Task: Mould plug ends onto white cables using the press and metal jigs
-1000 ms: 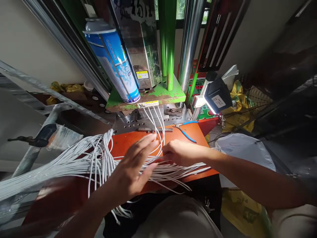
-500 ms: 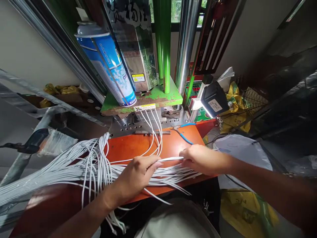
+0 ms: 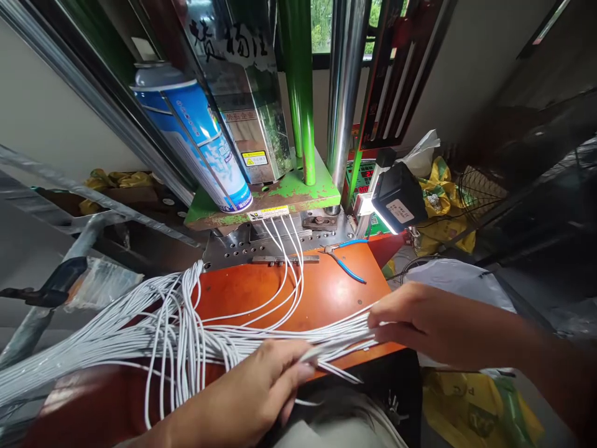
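Note:
A thick bundle of white cables (image 3: 219,339) runs from the left across the orange-brown work board (image 3: 326,289). My left hand (image 3: 275,376), at the board's front edge, is closed in a pinch on a few cables, slightly blurred. To its right, my right hand (image 3: 415,317) has its fingers closed on cable ends over the board's right part. The stretch of cable between the hands is smeared by motion. Several separate white cables (image 3: 297,274) curve from under the green machine plate (image 3: 321,186) down onto the board.
Blue-handled pliers (image 3: 345,266) lie on the board beyond my hands. A blue spray can (image 3: 200,146) leans on the green plate. A black lamp (image 3: 398,198) shines at the right. Metal press columns (image 3: 345,93) rise behind; yellow bags (image 3: 480,404) lie at the lower right.
Both hands have moved toward me and slightly right, with cables in their fingers. The curved cables from the machine now lie lower across the board. The view has shifted slightly.

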Motion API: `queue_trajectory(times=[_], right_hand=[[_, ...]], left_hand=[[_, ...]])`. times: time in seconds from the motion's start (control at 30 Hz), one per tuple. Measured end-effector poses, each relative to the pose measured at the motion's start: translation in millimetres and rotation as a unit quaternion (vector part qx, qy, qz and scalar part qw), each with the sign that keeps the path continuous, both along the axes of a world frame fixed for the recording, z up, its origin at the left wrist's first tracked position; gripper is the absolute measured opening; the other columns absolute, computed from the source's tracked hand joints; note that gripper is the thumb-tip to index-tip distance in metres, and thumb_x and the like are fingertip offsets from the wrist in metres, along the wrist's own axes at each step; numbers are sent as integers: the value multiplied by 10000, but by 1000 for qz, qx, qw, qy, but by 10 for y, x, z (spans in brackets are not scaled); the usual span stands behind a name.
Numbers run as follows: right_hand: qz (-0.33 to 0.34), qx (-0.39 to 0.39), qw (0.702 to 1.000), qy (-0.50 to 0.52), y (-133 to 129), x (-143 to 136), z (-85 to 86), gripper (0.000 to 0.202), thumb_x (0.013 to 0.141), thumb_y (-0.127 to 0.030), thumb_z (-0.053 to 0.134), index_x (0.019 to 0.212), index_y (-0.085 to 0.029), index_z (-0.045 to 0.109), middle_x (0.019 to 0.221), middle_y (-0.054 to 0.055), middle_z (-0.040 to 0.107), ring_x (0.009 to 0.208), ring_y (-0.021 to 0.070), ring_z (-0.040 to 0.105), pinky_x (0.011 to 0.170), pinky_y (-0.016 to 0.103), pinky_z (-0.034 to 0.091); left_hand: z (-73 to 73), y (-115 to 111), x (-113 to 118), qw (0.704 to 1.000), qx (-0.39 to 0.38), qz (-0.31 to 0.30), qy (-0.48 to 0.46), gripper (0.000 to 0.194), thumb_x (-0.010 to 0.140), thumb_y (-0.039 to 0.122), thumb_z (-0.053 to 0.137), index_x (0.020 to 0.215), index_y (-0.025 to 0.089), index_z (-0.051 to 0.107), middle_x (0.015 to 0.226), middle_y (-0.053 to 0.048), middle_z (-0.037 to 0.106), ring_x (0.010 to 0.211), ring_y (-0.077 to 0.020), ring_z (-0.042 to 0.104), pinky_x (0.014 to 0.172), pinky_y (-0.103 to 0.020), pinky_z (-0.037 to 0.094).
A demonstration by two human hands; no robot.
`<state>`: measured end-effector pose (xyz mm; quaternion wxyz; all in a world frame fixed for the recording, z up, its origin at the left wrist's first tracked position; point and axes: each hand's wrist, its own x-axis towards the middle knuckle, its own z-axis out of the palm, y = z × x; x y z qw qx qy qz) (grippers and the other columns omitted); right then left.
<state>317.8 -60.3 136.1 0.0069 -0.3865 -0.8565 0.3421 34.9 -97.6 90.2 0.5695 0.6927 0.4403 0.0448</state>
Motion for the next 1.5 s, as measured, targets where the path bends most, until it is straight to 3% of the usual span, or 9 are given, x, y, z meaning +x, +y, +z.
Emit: queue_trajectory(times=[0.17,0.27,0.37,0.53,0.87,1.0,1.27,1.4,1.5], right_hand=[[117,-66,991,-14,-120,-125,-418,222,1011,-243,570,812,-208,662,727,-2,676,607,137,540,564,278,273],[47,-48,998,-9,-6,-45,-508,220,1028,-276,553,851,-201,659,771,7,680,653,140,559,586,268,287],[-22,-12,999,-24,141,80,-509,316,1052,-286,509,772,-190,621,766,16,661,665,139,541,615,272,295],[63,-49,996,33,280,51,-539,260,1018,-244,562,806,-194,703,791,13,710,729,145,601,681,256,365],[-6,-106,977,185,425,58,-626,248,1011,-332,618,941,-155,777,911,66,774,851,173,698,794,269,501],[-126,-154,940,276,394,-88,-774,305,969,-448,683,1021,-151,731,953,68,751,855,194,701,780,301,556],[-239,38,917,317,343,-392,-1084,473,990,-409,650,1411,-219,548,1375,113,628,1246,236,622,1053,385,521],[-179,77,949,247,284,-531,-1118,189,1045,-358,580,1086,-212,691,1008,50,738,903,182,689,812,300,535],[-122,116,969,184,327,-642,-1115,319,1102,-303,460,889,-200,673,794,14,700,712,148,626,719,274,473]], left_hand=[[-360,-180,196,949,-264,-8,-172,489,916,669,641,924,180,629,722,23,558,578,-81,432,517,-193,321],[-579,-182,226,927,-312,105,-180,518,928,701,595,950,183,592,591,74,480,416,-50,284,393,-191,181],[-616,-132,200,906,-320,186,-203,444,949,614,630,1000,175,586,624,69,534,368,-32,281,351,-172,181],[-569,-35,286,896,-328,147,-260,430,962,579,639,977,151,621,626,38,575,377,-41,397,355,-149,283],[-668,0,408,913,-283,145,-255,573,940,683,593,863,120,661,583,-2,596,387,-63,478,387,-155,347],[-661,45,521,903,-283,152,-285,569,949,676,582,882,117,666,591,-11,611,386,-78,504,377,-168,358],[-599,162,545,894,-300,168,-288,459,919,579,698,967,125,655,672,-21,644,459,-85,575,440,-166,413],[-617,175,499,888,-300,222,-267,455,898,587,714,920,138,641,687,-27,645,468,-92,575,450,-183,408],[-629,203,500,878,-255,295,-278,463,830,566,793,811,162,567,643,24,571,431,-48,455,430,-174,354]])
